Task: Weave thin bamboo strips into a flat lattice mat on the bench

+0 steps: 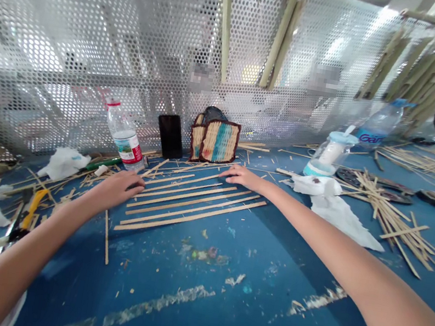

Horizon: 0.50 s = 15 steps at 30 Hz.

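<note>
Several long bamboo strips (189, 203) lie side by side on the blue table (220, 297), slanting up to the right. My left hand (117, 188) rests at the left ends of the strips, fingers curled down onto them. At the far upper ends of the strips my right hand (240, 176) lies flat, fingers stretched out and touching the tips. A single loose strip (106, 237) lies below my left hand.
Behind the strips stand a water bottle (125, 139), a black phone (170, 136) and a woven pouch (215, 140) against the perforated metal wall. White cloths (334, 210), a plastic jar (329, 155) and a pile of bamboo sticks (395, 220) lie right. Scraps and tissue (63, 162) clutter the left.
</note>
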Tool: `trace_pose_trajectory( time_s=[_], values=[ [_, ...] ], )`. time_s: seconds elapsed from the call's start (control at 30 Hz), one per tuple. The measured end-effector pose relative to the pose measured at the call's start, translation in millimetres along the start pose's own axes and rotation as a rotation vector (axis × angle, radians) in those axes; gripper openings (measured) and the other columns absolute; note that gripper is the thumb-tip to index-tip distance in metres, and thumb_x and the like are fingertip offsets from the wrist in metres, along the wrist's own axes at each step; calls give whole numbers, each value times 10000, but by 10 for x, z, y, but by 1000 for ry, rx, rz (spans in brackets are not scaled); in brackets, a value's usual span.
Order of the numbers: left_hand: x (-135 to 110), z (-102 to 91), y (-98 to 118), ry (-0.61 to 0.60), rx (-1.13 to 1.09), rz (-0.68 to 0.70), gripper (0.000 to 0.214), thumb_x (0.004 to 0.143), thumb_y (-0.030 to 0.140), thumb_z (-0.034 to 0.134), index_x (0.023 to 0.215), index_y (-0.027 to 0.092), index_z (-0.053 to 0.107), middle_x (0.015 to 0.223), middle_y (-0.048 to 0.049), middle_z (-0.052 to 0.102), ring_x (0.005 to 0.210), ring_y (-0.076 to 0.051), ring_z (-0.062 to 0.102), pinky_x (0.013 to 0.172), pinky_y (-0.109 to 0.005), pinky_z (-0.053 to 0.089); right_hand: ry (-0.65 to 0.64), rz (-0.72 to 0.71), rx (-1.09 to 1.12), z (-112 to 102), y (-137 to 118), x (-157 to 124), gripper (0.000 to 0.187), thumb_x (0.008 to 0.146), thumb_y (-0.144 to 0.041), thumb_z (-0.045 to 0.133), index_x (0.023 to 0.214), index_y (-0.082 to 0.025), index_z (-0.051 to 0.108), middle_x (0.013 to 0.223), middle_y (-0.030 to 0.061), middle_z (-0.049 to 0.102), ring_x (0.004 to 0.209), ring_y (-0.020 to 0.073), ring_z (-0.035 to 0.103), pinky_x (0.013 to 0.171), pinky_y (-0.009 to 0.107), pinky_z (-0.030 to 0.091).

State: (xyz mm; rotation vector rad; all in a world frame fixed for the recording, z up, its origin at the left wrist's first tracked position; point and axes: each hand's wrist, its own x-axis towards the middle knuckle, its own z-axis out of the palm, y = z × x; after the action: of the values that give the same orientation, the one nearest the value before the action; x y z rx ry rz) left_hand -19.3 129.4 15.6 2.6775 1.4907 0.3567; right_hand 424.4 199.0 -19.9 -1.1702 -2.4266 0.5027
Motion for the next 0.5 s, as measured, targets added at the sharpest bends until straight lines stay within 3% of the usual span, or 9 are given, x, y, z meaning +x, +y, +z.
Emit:
trace_pose_trajectory(
  time_s=[0.1, 0.23, 0.37, 0.5],
  values=[
    [-22, -21, -27, 18, 35, 1, 468, 919, 555, 385, 970, 205, 692, 1016, -107, 707, 994, -280, 638, 958, -425, 476, 99, 47, -49, -51, 3, -6, 326, 973, -164, 525, 1232, -243, 708, 1180, 74, 673, 1113, 206, 606, 1019, 383, 453],
    [-44, -34, -61, 58, 58, 0, 477, 944, 528, 330, 972, 215, 689, 1002, -105, 719, 973, -267, 658, 933, -406, 499, 224, 126, -176, -121, 72, -46, 432, 928, -89, 467, 1291, -201, 672, 1317, 125, 630, 1234, 256, 558, 1081, 442, 411],
    [-59, -21, -73, 88, 54, 1, 469, 946, 525, 336, 949, 216, 689, 983, -102, 723, 961, -270, 665, 913, -401, 509, 214, 180, -292, -135, 150, -89, 463, 934, -138, 504, 1372, -238, 614, 1402, 116, 588, 1281, 285, 532, 1106, 480, 387],
    [-69, -10, -72, 112, 40, -5, 471, 951, 532, 341, 955, 219, 694, 992, -101, 726, 968, -275, 667, 917, -404, 503, 200, 208, -381, -145, 188, -133, 370, 979, -203, 480, 1307, -218, 651, 1292, 128, 637, 1197, 282, 569, 1036, 454, 432]
  ],
)
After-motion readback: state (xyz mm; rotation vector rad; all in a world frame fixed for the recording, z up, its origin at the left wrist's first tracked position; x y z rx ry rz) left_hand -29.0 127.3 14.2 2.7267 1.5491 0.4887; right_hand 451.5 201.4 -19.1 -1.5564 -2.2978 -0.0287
